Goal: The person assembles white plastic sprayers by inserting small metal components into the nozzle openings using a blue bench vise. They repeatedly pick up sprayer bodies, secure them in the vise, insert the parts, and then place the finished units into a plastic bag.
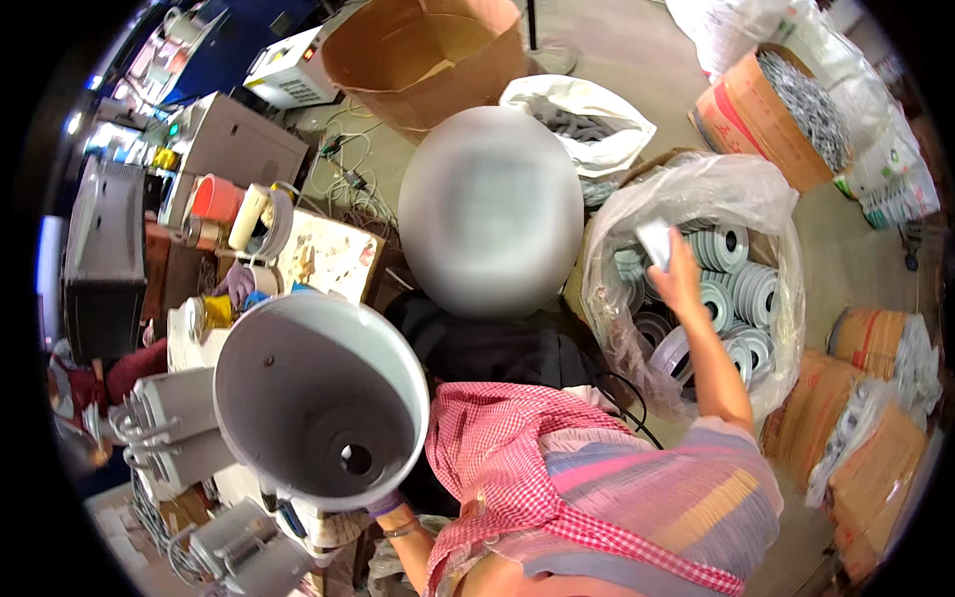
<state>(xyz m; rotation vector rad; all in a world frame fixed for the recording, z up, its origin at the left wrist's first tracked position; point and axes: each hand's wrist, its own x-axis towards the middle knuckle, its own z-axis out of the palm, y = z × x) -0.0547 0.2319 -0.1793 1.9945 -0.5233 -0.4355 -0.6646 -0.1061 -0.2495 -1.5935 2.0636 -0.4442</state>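
Note:
My right hand (678, 277) is closed on a small white piece (655, 243), blurred and too unclear to name. It is over a cardboard box lined with a clear plastic bag (617, 298), which holds many grey ringed discs (758, 296). At the lower left, a large grey tapered metal shade (308, 343) opens toward me, with a round hole in its bottom. By its lower rim is my left hand (388, 505), in something purple; the shade hides its fingers. A big rounded grey thing (489, 214), smeared by blur, stands in front of me.
Behind it are a large brown carton (428, 75) and a white sack (597, 104) of dark grey parts. A box of metal pieces (804, 109) is at the far right, with cartons (846, 428) below it. A worktable (338, 261) and grey metal housings (184, 438) line the left.

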